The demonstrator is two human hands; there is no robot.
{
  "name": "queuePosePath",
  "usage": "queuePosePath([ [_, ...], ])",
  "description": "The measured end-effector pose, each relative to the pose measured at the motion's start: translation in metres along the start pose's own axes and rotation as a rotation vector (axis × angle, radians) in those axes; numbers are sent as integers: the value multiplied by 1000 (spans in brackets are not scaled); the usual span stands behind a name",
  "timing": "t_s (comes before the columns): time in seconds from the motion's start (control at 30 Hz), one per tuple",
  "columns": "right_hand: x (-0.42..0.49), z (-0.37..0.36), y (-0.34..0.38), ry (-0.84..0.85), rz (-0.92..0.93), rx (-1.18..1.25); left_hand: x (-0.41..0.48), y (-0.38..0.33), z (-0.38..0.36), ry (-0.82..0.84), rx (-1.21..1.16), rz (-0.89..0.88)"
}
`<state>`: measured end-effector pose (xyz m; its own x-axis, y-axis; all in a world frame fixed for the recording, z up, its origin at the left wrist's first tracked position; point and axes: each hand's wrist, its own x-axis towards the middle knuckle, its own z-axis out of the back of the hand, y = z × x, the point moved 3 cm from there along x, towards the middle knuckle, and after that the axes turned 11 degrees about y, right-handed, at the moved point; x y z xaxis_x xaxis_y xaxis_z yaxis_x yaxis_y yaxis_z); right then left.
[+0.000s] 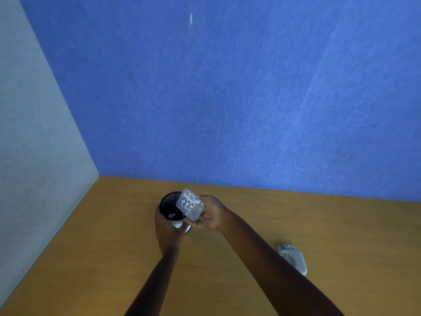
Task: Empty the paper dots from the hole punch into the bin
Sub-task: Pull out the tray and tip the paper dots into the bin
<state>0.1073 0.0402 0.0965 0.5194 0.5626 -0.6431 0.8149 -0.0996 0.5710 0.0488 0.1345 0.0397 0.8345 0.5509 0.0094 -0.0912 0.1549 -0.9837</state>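
Grey hole punch (292, 258) beside right forearm (262, 254)

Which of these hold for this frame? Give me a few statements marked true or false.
1. The right hand holds the clear tray tilted at the bin. True.
2. The tray is empty. False: white dots still cling inside it.
3. The left hand grips the bin. True.
4. The punch is held over the bin. False: it lies on the desk, right of the arms.
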Motion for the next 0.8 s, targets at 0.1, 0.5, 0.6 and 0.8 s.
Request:
queuePosePath([
  [0.1, 4, -6, 5, -49, -7, -149, 2, 3, 0, -10, 43, 7],
  [0.5, 17, -35, 14, -326, 179, -1201, 9, 15, -2, -51, 112, 39],
  [0.6, 21, -37, 13, -376, 219, -1241, 9, 16, -1, -45, 111, 56],
  [0.8, 22, -40, 11, -394, 232, -1311, 8, 15, -3, -37, 121, 53],
])
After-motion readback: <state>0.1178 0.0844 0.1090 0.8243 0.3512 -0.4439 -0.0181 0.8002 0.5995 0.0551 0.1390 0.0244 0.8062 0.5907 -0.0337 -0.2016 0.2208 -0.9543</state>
